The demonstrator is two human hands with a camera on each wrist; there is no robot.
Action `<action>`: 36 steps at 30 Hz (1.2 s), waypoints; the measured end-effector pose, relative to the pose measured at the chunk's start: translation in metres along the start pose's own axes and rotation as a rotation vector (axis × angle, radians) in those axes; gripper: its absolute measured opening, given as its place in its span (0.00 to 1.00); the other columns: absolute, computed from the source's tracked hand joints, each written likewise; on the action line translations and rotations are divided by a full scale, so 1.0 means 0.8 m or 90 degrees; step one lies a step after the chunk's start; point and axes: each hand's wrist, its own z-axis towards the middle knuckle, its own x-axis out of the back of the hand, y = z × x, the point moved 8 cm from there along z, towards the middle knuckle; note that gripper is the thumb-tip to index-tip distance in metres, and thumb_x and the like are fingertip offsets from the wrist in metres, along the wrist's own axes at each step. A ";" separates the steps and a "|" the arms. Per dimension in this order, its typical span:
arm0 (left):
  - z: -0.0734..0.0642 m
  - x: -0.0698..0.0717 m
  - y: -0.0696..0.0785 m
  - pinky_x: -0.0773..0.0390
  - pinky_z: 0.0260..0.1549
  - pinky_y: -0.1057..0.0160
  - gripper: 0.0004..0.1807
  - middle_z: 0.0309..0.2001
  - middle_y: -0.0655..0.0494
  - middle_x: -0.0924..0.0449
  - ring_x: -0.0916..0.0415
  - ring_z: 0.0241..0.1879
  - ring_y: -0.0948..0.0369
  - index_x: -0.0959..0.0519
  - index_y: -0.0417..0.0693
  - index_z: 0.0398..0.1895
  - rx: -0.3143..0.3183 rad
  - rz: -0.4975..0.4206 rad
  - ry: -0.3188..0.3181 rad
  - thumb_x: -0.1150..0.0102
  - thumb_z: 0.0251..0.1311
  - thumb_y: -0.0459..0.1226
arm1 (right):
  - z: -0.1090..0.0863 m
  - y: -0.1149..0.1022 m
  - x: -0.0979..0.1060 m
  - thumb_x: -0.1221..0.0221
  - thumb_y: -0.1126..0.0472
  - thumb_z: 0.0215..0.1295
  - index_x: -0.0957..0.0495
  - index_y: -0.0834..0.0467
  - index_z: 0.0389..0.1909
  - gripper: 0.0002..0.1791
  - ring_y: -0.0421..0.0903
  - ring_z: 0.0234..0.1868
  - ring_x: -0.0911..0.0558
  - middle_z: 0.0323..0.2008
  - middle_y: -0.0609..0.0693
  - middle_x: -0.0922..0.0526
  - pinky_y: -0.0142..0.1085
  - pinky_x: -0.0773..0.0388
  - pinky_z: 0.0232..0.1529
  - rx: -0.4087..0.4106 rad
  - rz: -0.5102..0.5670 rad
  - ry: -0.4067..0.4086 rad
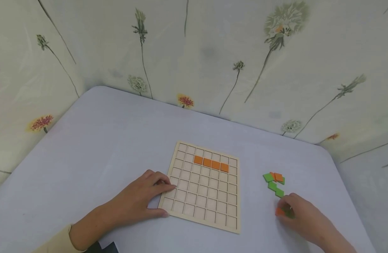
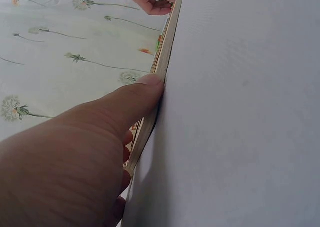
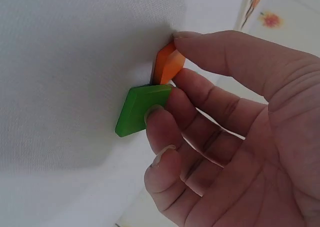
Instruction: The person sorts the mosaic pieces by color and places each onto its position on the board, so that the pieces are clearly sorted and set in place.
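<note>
A wooden grid board [image 1: 200,223] lies on the white-covered table, with a row of several orange square tiles [image 1: 207,162] set in its cells near the far side. At the board's near left corner, my left hand [image 1: 138,195] rests its thumb along the near edge and a fingertip on the left side. Off to the right of the board, my right hand [image 1: 304,218] pinches an orange tile [image 3: 173,66] between thumb and finger, low over the cloth. Another fingertip of that hand touches a green tile [image 3: 140,109], tilted right beside the orange one.
Beyond my right hand lies a loose cluster of green tiles [image 1: 272,186] and orange tiles [image 1: 278,177], some overlapping. A dark object [image 1: 110,248] shows at the bottom edge by my left sleeve. Flower-patterned fabric [image 1: 200,52] rises behind the table [image 1: 124,130].
</note>
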 end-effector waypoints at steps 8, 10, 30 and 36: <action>0.000 0.001 0.000 0.27 0.61 0.59 0.37 0.63 0.68 0.30 0.37 0.62 0.64 0.21 0.57 0.70 0.002 -0.007 0.001 0.24 0.57 0.57 | -0.002 -0.005 0.001 0.25 0.58 0.59 0.17 0.59 0.42 0.15 0.46 0.37 0.24 0.36 0.48 0.23 0.46 0.20 0.42 0.022 -0.004 0.022; 0.000 0.001 0.000 0.27 0.61 0.59 0.38 0.63 0.68 0.30 0.37 0.62 0.64 0.21 0.57 0.70 0.005 -0.008 -0.001 0.25 0.57 0.57 | -0.002 -0.005 0.000 0.25 0.57 0.59 0.17 0.59 0.41 0.15 0.46 0.37 0.24 0.36 0.48 0.23 0.46 0.20 0.42 0.020 -0.005 0.026; 0.001 -0.001 -0.001 0.26 0.60 0.60 0.37 0.62 0.68 0.30 0.37 0.61 0.65 0.21 0.58 0.70 -0.001 0.001 -0.004 0.26 0.58 0.58 | -0.013 -0.012 0.014 0.32 0.53 0.67 0.23 0.60 0.46 0.17 0.44 0.37 0.21 0.37 0.45 0.18 0.41 0.21 0.38 0.023 0.063 0.097; 0.001 0.000 0.000 0.26 0.59 0.60 0.37 0.62 0.69 0.30 0.37 0.60 0.65 0.21 0.57 0.70 -0.008 -0.003 0.001 0.26 0.58 0.58 | -0.015 -0.012 0.016 0.33 0.54 0.68 0.26 0.62 0.50 0.19 0.44 0.38 0.20 0.40 0.48 0.18 0.40 0.21 0.37 0.033 0.071 0.112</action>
